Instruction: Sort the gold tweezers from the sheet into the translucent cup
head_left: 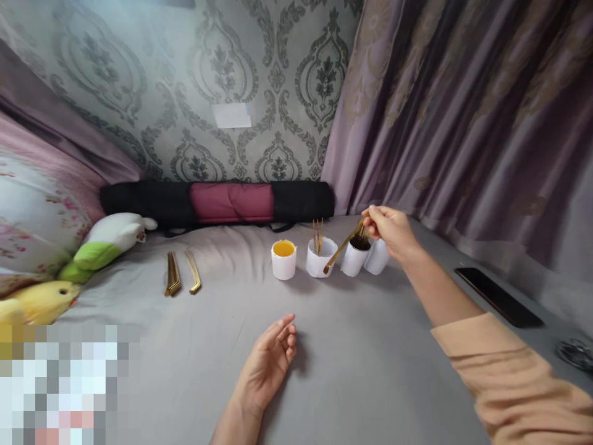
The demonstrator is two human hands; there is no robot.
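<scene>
Our left hand (pixel 272 355), lower centre, is empty, fingers loosely spread, while our right hand (pixel 390 228), centre right, pinches a slender gold-brown stick (pixel 343 246) high, presumably leaving its tip free.

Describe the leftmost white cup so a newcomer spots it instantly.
Find the long black-and-maroon roll; in front of it, white cups stand in a row on the grey sheet. Yours is the leftmost cup, beside the one holding thin sticks. It alone shows a bright orange-yellow inside, and no sticks stand in it.
</scene>
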